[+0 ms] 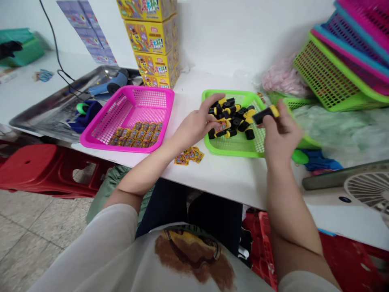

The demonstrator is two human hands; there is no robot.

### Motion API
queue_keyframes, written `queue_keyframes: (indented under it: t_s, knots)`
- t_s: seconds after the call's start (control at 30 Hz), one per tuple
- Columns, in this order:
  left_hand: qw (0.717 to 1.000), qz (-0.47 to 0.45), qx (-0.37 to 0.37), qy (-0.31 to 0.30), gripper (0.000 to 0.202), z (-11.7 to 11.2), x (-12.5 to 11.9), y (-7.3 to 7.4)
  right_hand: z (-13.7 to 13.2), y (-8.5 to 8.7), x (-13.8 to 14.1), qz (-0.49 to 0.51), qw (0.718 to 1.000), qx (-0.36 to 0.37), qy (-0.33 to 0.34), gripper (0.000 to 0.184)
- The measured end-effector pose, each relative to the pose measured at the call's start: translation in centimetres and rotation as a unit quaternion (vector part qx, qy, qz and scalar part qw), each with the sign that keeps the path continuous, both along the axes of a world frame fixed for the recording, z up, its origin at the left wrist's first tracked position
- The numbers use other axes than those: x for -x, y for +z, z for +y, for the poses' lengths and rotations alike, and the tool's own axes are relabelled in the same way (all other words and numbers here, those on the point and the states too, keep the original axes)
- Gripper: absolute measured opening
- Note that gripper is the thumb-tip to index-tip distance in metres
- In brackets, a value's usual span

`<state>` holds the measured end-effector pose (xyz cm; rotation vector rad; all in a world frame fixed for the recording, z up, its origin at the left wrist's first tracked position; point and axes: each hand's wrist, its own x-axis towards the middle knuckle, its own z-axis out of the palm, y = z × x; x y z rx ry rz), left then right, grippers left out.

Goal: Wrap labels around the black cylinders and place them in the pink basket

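Note:
Pinched in my left hand point(197, 121) is a small printed yellow-orange label point(223, 125), held over the near left part of the green basket point(234, 152). My right hand point(282, 134) grips a black cylinder with a yellow end point(263, 116) between thumb and fingers, above the basket's right rim. Several more black-and-yellow cylinders point(240, 117) lie jumbled in the green basket. On the table under my left forearm is a loose pile of printed labels point(190, 155). Rows of cylinders with printed wraps point(136, 136) stand in the pink basket point(121, 147) to the left.
Yellow printed boxes point(148, 38) are stacked behind the pink basket. A metal tray point(39, 115) holds a blue tool point(111, 84) and a tape dispenser point(83, 115). Stacked coloured baskets point(337, 69), plastic bags point(343, 125) and a fan point(369, 188) crowd the right side.

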<state>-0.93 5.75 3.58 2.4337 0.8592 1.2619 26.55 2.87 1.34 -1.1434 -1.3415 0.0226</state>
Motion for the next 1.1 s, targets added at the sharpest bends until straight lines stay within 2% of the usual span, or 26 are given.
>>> queue_keyframes:
  t_s: [0.03, 0.17, 0.27, 0.37, 0.5, 0.63, 0.7, 0.8, 0.93, 1.1]
  knots:
    - [1.0, 0.004, -0.009, -0.018, 0.06, 0.4, -0.6, -0.6, -0.4, -0.1, 0.7, 0.016, 1.0, -0.008, 0.004, 0.028]
    - [0.996, 0.035, -0.059, -0.049, 0.038, 1.0, -1.8, -3.3, -2.1, 0.5, 3.4, 0.032, 0.998, 0.002, 0.045, 0.042]
    - [0.99, 0.056, -0.106, -0.068, 0.033, 1.0, -1.4, -5.0, -3.5, 1.2, 4.8, 0.024, 0.997, 0.025, 0.071, 0.043]
    - [0.984, 0.026, -0.156, -0.081, 0.033, 1.1, -1.1, -5.9, -4.2, 1.5, 5.3, 0.001, 0.995, 0.041, 0.089, 0.035]
    - [0.975, -0.057, -0.188, -0.108, 0.042, 1.2, -1.1, -6.0, -4.1, 1.1, 5.2, -0.031, 0.993, 0.057, 0.103, 0.027]
    - [0.973, -0.071, -0.174, -0.134, 0.048, 0.8, -1.3, -5.7, -4.0, 0.8, 4.9, -0.056, 0.994, 0.05, 0.083, 0.029]
    - [0.981, -0.053, -0.137, -0.124, 0.048, 0.3, -1.4, -5.6, -4.0, 0.8, 4.9, -0.087, 0.994, 0.032, 0.066, 0.033]
    - [0.994, -0.033, -0.075, -0.076, 0.05, -0.3, -1.4, -5.6, -4.2, 0.7, 5.1, -0.137, 0.99, 0.009, 0.026, 0.039]
    - [0.997, -0.034, -0.06, -0.044, 0.059, -0.5, -1.4, -6.1, -4.3, 0.5, 5.7, -0.167, 0.986, -0.002, -0.021, 0.045]
    - [0.997, -0.008, -0.045, -0.057, 0.055, -0.6, -1.3, -5.6, -4.2, 0.7, 5.5, -0.128, 0.992, 0.019, 0.002, 0.038]
